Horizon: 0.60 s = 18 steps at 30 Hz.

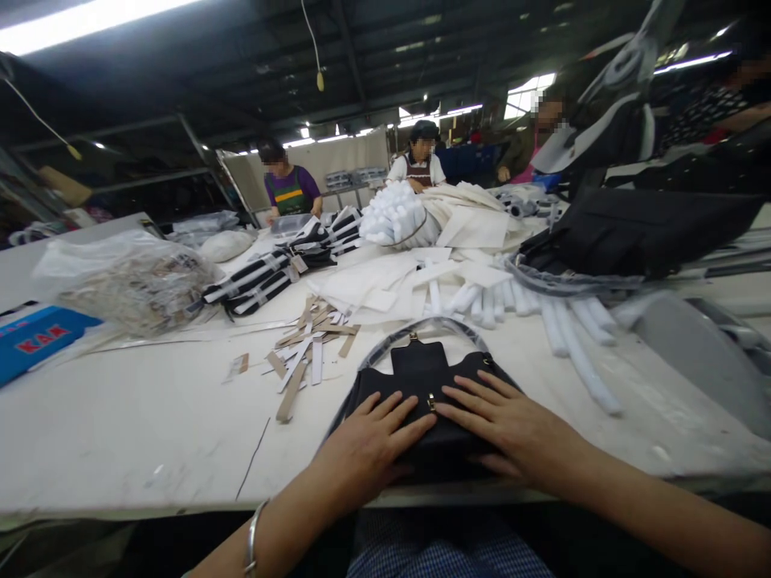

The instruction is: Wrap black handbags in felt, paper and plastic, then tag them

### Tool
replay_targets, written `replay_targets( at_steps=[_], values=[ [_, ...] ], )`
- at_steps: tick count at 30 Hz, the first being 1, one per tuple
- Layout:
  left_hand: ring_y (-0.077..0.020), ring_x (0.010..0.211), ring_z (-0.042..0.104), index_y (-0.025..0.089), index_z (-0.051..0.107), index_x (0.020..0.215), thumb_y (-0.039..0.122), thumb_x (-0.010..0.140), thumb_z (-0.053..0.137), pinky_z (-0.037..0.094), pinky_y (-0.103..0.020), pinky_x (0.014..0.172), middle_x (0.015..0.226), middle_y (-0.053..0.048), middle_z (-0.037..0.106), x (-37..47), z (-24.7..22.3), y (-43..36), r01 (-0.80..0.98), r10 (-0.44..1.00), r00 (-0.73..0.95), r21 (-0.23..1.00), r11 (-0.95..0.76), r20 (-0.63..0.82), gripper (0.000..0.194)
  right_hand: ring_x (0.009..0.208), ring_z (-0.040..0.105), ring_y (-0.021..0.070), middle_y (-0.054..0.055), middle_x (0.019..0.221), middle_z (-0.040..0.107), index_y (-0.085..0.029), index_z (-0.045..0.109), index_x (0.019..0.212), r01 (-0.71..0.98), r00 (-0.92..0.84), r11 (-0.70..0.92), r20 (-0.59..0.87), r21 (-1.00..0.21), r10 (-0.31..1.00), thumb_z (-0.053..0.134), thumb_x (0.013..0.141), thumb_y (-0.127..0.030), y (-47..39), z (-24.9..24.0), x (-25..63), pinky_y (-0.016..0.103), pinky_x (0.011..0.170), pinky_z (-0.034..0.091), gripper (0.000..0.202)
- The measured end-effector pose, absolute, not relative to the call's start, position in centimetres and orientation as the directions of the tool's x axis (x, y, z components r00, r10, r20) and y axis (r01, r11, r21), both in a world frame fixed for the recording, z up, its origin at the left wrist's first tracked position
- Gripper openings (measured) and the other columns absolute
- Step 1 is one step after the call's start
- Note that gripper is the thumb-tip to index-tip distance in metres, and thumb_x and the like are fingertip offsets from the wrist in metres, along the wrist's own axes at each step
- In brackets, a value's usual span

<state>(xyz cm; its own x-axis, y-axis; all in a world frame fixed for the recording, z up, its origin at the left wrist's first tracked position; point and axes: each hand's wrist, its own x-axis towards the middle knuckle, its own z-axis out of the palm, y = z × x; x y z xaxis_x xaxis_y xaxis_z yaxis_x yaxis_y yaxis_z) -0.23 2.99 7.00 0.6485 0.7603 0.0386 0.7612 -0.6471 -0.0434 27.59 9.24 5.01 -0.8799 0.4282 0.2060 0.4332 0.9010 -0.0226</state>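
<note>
Fingers (405, 410) of L hand (365, 443) & R hand (523, 432) flat, unclenched atop blk bag (438, 451), gold clasp (431, 402) btwn.

White bench (150, 449). Far left, blue pack (42, 341) with red letters. Beside it, big see-through bag (136, 285) of light brown bits. Near middle, messy brown and white strips (316, 360). Behind, flat white sheets (373, 281), round bunch of white tubes (394, 215). Loose tubes (596, 389) to right. Across bench, person (289, 191) in purple top. Up high, long bright lamp (90, 22).
</note>
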Motion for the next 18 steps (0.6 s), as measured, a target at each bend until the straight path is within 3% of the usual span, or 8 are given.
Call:
replay_targets(
  at_steps=[2,4,6,8,11,14,18],
  values=[
    [-0.0257,0.137,0.047,0.035,0.031,0.15,0.017,0.094,0.054,0.043,-0.045,0.11,0.151,-0.004,0.048,-0.6,4.9,2.8,0.741,0.737,0.671,-0.087,-0.666,0.074,0.063,0.137,0.045,0.032,0.005,0.151,0.046,-0.029,0.037,0.152,0.429,-0.877,0.903,0.243,0.008,0.415,0.059,0.085,-0.01,9.0,2.9,27.6,0.058,0.112,0.038,0.073],
    [-0.0244,0.141,0.041,0.035,0.031,0.151,0.004,0.091,0.047,0.04,-0.044,0.112,0.153,-0.004,0.044,-0.9,2.9,2.1,0.741,0.734,0.671,-0.101,-0.663,0.107,0.069,0.139,0.044,0.0292,0.004,0.151,0.046,-0.03,0.036,0.152,0.438,-0.861,0.899,0.288,0.004,0.418,0.05,0.086,-0.002,8.3,1.1,27.8,0.053,0.111,0.041,0.073],
    [-0.0252,0.145,0.034,0.036,0.029,0.152,0.001,0.086,0.048,0.037,-0.046,0.115,0.158,-0.005,0.036,-1.0,1.9,1.0,0.755,0.747,0.655,-0.063,-0.652,0.116,0.077,0.143,0.037,0.0273,0.005,0.154,0.041,-0.029,0.032,0.154,0.444,-0.848,0.894,0.297,-0.056,0.439,0.049,0.087,-0.004,7.6,0.1,28.2,0.051,0.113,0.039,0.073],
    [-0.0282,0.148,0.028,0.038,0.026,0.152,0.006,0.085,0.054,0.035,-0.051,0.115,0.162,-0.006,0.026,-0.7,1.8,0.1,0.767,0.763,0.639,-0.005,-0.641,0.097,0.08,0.145,0.032,0.0276,0.005,0.157,0.035,-0.029,0.029,0.155,0.432,-0.851,0.891,0.265,-0.139,0.454,0.054,0.092,-0.017,6.9,-0.1,28.6,0.053,0.116,0.035,0.069],
    [-0.0343,0.149,0.023,0.042,0.022,0.153,0.028,0.086,0.066,0.033,-0.058,0.114,0.165,-0.008,0.015,0.0,2.3,-0.6,0.781,0.78,0.618,0.034,-0.623,0.096,0.081,0.145,0.032,0.0301,0.006,0.158,0.034,-0.03,0.032,0.154,0.397,-0.874,0.885,0.196,-0.242,0.446,0.058,0.094,-0.039,6.5,0.9,29.0,0.058,0.116,0.032,0.066],
    [-0.0348,0.148,0.026,0.046,0.02,0.152,0.043,0.087,0.067,0.035,-0.058,0.113,0.165,-0.007,0.013,0.5,1.7,-0.5,0.794,0.786,0.597,0.021,-0.608,0.159,0.08,0.138,0.044,0.0289,0.006,0.149,0.048,-0.03,0.048,0.146,0.406,-0.865,0.841,0.146,-0.358,0.48,0.058,0.095,-0.043,7.1,2.8,28.6,0.053,0.115,0.037,0.054],
    [-0.0363,0.143,0.036,0.044,0.018,0.153,0.059,0.088,0.059,0.043,-0.054,0.107,0.163,-0.012,0.021,0.2,-0.4,0.6,0.766,0.708,0.629,-0.099,-0.635,0.321,0.078,0.108,0.068,0.0222,0.004,0.114,0.074,-0.027,0.076,0.11,0.386,-0.813,0.703,0.139,-0.597,0.565,0.054,0.097,-0.037,10.7,6.3,26.6,0.033,0.096,0.054,0.027]
  ],
)
